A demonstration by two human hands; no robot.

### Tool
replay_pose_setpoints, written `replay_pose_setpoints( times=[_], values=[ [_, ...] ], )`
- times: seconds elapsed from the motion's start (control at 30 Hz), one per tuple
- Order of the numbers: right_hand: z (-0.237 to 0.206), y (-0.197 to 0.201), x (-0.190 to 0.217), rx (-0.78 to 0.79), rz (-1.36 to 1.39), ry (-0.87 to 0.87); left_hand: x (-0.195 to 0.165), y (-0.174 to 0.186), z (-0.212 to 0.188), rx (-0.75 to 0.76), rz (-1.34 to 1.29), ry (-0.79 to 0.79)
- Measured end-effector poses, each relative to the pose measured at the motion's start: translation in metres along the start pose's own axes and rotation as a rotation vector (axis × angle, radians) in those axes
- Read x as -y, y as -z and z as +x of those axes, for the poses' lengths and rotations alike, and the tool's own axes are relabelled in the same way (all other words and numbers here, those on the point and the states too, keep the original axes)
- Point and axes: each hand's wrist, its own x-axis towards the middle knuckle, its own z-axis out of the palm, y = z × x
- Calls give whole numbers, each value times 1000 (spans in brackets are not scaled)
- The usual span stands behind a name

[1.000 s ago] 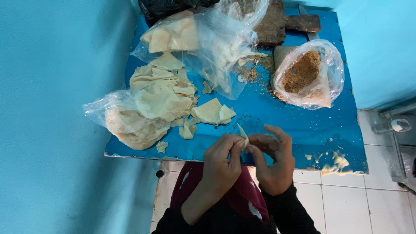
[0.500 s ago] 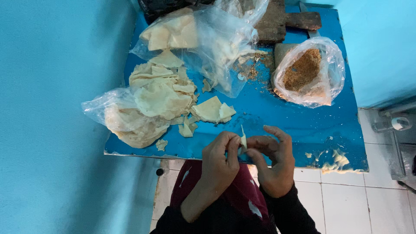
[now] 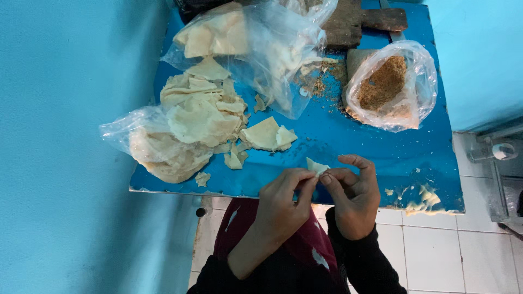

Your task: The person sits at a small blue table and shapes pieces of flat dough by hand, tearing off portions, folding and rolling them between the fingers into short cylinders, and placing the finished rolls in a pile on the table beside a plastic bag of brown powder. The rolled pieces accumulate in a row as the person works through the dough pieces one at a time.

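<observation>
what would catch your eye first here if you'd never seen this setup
Probably the two hands at the near edge of the blue table: left hand and right hand pinch one small pale dough piece between their fingertips. Behind them to the left lies a heap of pale dough sheets spilling from clear bags, and to the right an open bag of brown crumbs.

I see a glossy bright blue table (image 3: pixel 348 136) against a plain turquoise wall (image 3: pixel 65 136). The dough piece (image 3: pixel 316 165) pinched by my left hand (image 3: pixel 283 207) and right hand (image 3: pixel 354 198) is pale cream, same as the dough pile (image 3: pixel 201 109). A clear bag (image 3: pixel 389 84) holds golden-brown crumbs. The wood block (image 3: pixel 346 22) is dark brown. Floor tiles (image 3: pixel 430 250) are white with grey seams. My sleeves (image 3: pixel 376 267) look black, my lap cloth (image 3: pixel 313 245) maroon, possibly with pale flecks.
</observation>
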Motion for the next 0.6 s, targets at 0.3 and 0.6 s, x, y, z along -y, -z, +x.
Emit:
replay_pose_setpoints(
  times=[0.3,0.6],
  values=[
    [1,-2,1,75,89,19,4,-3,-1,7,-120,107],
    [3,-3,1,54,53,24,11,-4,-3,28,-161,182]
  ],
)
